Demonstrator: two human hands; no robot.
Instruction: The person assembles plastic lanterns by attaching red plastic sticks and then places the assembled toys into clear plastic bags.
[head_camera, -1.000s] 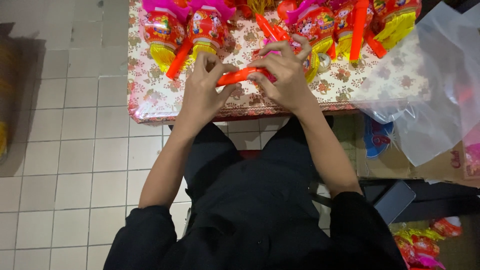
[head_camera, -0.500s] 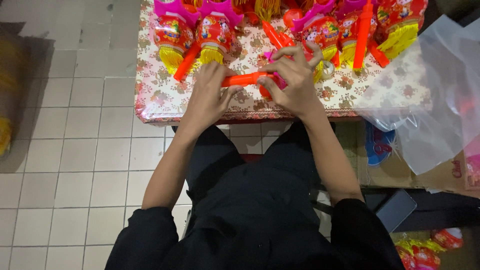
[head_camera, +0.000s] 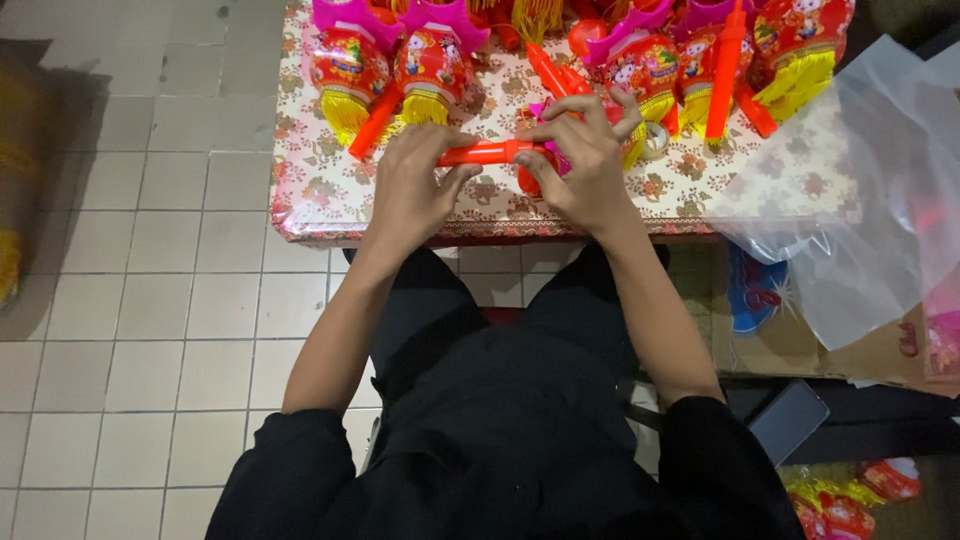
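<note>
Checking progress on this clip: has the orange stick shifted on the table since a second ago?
Cannot tell: the camera moved. The orange stick stays gripped in both hands just below the left pair of lanterns.

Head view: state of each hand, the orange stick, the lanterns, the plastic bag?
Left hand: closed on the orange plastic stick.
Right hand: fingers pinching the stick's other end.
Orange plastic stick: level, held just above the floral-covered table.
Red lanterns with pink tops and yellow fringes: lying on the table, untouched.
Clear plastic bag: crumpled, beside the table.
Dark flat phone: on the floor, screen dark.
</note>
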